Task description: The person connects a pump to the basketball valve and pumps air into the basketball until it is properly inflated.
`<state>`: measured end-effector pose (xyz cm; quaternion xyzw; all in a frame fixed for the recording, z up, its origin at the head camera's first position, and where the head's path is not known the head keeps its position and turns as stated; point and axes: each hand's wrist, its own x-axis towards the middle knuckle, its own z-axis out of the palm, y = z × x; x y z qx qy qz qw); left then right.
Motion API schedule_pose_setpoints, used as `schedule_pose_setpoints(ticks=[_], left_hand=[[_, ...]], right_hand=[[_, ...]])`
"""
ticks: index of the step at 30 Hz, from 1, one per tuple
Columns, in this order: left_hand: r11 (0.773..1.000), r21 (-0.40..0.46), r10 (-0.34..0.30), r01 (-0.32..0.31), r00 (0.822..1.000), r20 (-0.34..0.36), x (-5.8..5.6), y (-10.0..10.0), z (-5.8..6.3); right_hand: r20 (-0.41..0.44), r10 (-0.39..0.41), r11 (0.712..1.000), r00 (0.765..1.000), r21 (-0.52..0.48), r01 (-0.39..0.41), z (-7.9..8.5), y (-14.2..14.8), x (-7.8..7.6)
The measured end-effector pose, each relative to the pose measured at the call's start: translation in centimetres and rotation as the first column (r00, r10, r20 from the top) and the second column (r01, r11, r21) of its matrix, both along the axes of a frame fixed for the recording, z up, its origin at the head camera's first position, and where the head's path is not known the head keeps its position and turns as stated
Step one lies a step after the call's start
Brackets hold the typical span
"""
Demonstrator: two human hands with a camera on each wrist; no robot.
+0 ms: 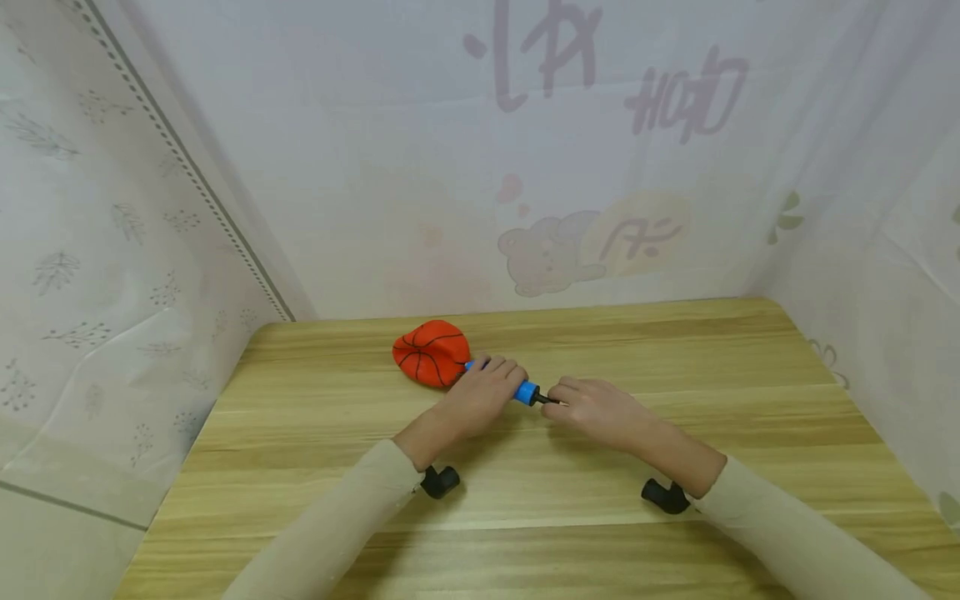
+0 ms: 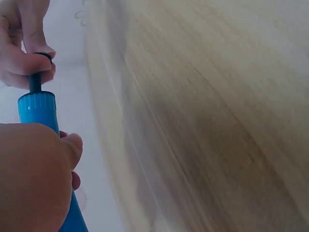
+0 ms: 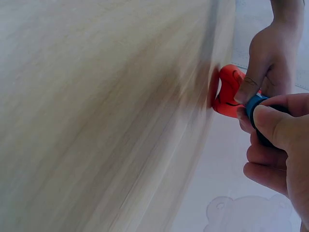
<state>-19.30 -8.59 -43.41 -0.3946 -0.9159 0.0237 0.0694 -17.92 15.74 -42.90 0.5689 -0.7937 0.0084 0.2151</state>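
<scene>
A red basketball (image 1: 431,354) with black lines lies on the table, dented and partly deflated. From its right side a blue hand pump (image 1: 529,392) slants toward me; the join with the ball is partly covered by my fingers. My left hand (image 1: 482,397) wraps around the pump's blue barrel. At the pump's near end, my right hand (image 1: 596,410) pinches the black handle, whose rod (image 2: 35,83) is partly drawn out of the ribbed cap (image 2: 36,102). In the right wrist view, the sagging ball (image 3: 228,99) sits beyond both hands.
The wood-grain table (image 1: 337,517) extends around the hands to rounded far corners. Printed cloth (image 1: 375,167) hangs behind it and at both sides. A black wrist camera (image 1: 441,482) sits below the left wrist, another black camera (image 1: 665,497) below the right.
</scene>
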Motion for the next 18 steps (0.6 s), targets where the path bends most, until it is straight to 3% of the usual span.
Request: schedule_pose_setpoints(ticks=[18], left_hand=[[1.0, 0.006, -0.012, 0.012, 0.999, 0.039, -0.2, -0.6, 0.2]], right_hand=[[-0.066, 0.097, 0.992, 0.993, -0.077, -0.102, 0.4, 5.2, 3.0]])
